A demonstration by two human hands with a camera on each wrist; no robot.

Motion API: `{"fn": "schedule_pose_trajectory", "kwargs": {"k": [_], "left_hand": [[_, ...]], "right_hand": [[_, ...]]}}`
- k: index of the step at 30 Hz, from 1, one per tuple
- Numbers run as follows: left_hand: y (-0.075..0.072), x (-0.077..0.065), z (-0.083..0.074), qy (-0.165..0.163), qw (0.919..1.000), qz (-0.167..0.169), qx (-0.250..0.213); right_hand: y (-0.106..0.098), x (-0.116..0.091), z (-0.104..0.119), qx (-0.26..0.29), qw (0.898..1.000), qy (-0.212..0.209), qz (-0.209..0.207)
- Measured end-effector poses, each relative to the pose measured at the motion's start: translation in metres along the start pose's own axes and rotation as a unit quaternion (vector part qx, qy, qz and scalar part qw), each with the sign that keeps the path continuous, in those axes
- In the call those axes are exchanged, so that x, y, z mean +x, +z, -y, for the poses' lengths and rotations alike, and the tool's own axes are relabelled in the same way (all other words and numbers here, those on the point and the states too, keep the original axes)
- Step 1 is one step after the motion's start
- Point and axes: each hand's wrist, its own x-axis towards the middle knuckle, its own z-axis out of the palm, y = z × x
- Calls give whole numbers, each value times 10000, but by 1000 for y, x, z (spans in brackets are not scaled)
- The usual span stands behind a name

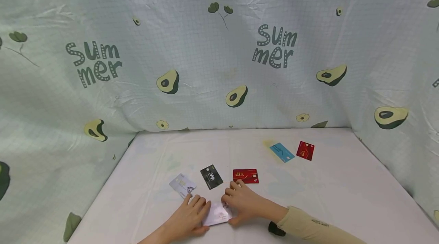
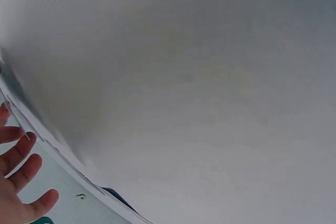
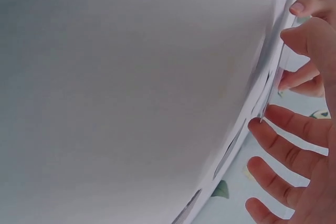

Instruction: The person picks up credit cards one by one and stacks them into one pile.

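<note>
A pale pinkish-silver card lies between my two hands at the front of the white tabletop. My left hand holds its left side, fingers bent. From the other side my right hand grips it, thumb near the front edge and fingertips at the far edge. The right wrist view shows the card's thin edge between thumb and fingertips. A silver card lies just beyond my left fingertips. A red VIP card is right past my right fingers, and a black Vip card lies between these two.
Farther back on the right, a blue card lies beside another red card. A small black object shows beside my right sleeve. A curtain printed with avocados closes off the table's back and sides.
</note>
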Motion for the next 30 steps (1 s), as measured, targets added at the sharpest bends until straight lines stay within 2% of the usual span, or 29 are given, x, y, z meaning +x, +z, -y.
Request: {"fn": "schedule_pose_trajectory", "kwargs": {"k": [10, 21, 30], "left_hand": [[-2, 8, -4, 19, 9999, -147, -76], [1, 19, -6, 81, 9996, -192, -198], [3, 31, -7, 154, 9991, -252, -302]], "right_hand": [[0, -11, -6, 146, 9998, 97, -90], [-5, -23, -13, 551, 9965, 554, 312], [-8, -33, -21, 723, 9941, 764, 256]]}}
